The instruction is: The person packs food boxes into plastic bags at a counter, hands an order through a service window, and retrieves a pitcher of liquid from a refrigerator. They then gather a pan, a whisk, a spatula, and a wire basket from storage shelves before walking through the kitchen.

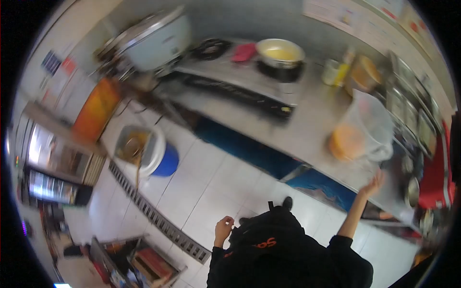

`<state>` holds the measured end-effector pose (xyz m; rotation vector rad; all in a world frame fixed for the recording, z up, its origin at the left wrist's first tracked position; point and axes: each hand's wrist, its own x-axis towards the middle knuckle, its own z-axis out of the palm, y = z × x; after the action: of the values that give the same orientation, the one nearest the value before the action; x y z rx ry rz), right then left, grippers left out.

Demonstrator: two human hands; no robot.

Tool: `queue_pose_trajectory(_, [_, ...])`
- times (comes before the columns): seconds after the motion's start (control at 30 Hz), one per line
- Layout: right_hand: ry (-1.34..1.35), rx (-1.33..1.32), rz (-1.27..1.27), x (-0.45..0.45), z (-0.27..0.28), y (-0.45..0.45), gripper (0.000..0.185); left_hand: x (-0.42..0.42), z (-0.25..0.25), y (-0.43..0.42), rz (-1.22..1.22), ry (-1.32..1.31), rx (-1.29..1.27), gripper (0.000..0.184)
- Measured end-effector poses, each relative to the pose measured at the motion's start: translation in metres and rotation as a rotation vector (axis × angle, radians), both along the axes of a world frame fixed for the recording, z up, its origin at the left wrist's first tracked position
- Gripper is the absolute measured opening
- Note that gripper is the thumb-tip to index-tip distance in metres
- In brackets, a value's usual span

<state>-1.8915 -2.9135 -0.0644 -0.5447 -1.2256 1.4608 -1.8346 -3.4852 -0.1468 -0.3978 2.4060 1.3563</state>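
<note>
My left hand (224,227) hangs beside my dark top, over the floor, its fingers curled together; whether anything small is inside cannot be made out. Out to the right, my right hand (372,185) is at the front edge of the steel counter (307,129), with its fingers apart and nothing visible in it. Just beyond it stands a clear plastic bag (372,120) with orange contents at its lower left. A pan (280,52) with something yellow inside sits on the stove's right burner, and a pink cloth (244,52) lies left of it.
A large rice cooker (158,43) stands left of the stove. On the left, a white and blue bucket (165,156) is on the tiled floor near a drain grate (158,216). Metal trays (403,108) and a red bag (434,185) are at the right.
</note>
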Motion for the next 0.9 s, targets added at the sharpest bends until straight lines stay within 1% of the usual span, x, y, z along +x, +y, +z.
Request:
queue_pose_trajectory(0.03, [0.049,0.015,-0.059,0.003,-0.012,-0.008,0.059,0.011,0.001,-0.024,0.073,0.007,-0.008,0.017])
queue_pose_trajectory(0.07, [-0.022,0.039,-0.121,0.004,-0.024,-0.015,0.06,0.018,0.002,-0.046,0.114,-0.012,0.056,0.017])
queue_pose_trajectory(0.1, [-0.098,0.07,-0.189,0.001,-0.023,-0.032,0.062,0.023,0.005,-0.068,0.148,-0.031,0.123,0.018])
queue_pose_trajectory(0.13, [-0.125,0.104,-0.259,-0.006,-0.018,-0.056,0.061,0.025,0.006,-0.085,0.206,-0.026,0.119,0.018])
queue_pose_trajectory(0.17, [-0.149,0.143,-0.335,-0.011,-0.005,-0.085,0.061,0.024,0.008,-0.103,0.202,-0.003,0.122,0.018])
queue_pose_trajectory(0.23, [-0.337,0.68,-0.507,-0.016,0.021,-0.139,0.057,0.011,0.005,-0.137,0.185,0.054,0.116,0.019])
queue_pose_trajectory(0.27, [-0.322,0.688,-0.463,-0.021,0.022,-0.158,0.057,0.002,0.004,-0.154,0.175,0.085,0.105,0.019])
queue_pose_trajectory(0.33, [-0.644,1.011,-0.494,-0.033,0.018,-0.194,0.058,-0.022,0.01,-0.189,0.184,0.16,0.113,0.02])
queue_pose_trajectory(0.37, [-0.667,1.077,-0.473,-0.044,0.004,-0.215,0.062,-0.035,0.011,-0.208,0.167,0.149,0.037,0.021])
queue_pose_trajectory(0.4, [-0.645,1.091,-0.443,-0.063,-0.008,-0.246,0.062,-0.049,0.009,-0.23,0.149,0.137,-0.041,0.022])
queue_pose_trajectory(0.43, [-0.656,1.101,-0.325,-0.078,-0.02,-0.283,0.063,-0.061,0.007,-0.251,0.184,0.134,-0.041,0.022])
queue_pose_trajectory(0.47, [-0.67,1.108,-0.208,-0.09,-0.034,-0.325,0.064,-0.073,0.004,-0.276,0.147,0.143,-0.111,0.023])
queue_pose_trajectory(0.5, [-0.59,1.185,-0.052,-0.105,-0.045,-0.375,0.062,-0.078,-0.002,-0.303,0.109,0.15,-0.182,0.025])
queue_pose_trajectory(0.53, [-0.503,1.254,0.104,-0.122,-0.055,-0.431,0.06,-0.078,-0.015,-0.334,0.14,0.147,-0.187,0.025])
queue_pose_trajectory(0.6, [-0.493,1.136,0.631,-0.159,-0.074,-0.541,0.056,-0.079,-0.049,-0.392,0.009,0.144,-0.281,0.027])
queue_pose_trajectory(0.67, [-0.566,1.185,0.954,-0.183,-0.091,-0.655,0.051,-0.057,-0.059,-0.44,0.159,-0.104,-0.212,0.031])
queue_pose_trajectory(0.73, [-0.505,1.126,1.254,-0.195,-0.105,-0.772,0.046,-0.015,-0.108,-0.492,0.022,-0.168,-0.342,0.031])
queue_pose_trajectory(0.8, [-0.391,1.172,1.514,-0.2,-0.086,-0.891,0.042,0.033,-0.111,-0.527,0.362,-0.482,-0.23,0.03])
queue_pose_trajectory(0.87, [-0.293,1.159,1.723,-0.202,-0.079,-1.002,0.039,0.113,-0.176,-0.554,0.3,-0.443,-0.441,0.027])
queue_pose_trajectory(0.9, [-0.209,1.227,1.784,-0.201,-0.072,-1.053,0.038,0.142,-0.176,-0.56,0.517,-0.523,-0.241,0.023])
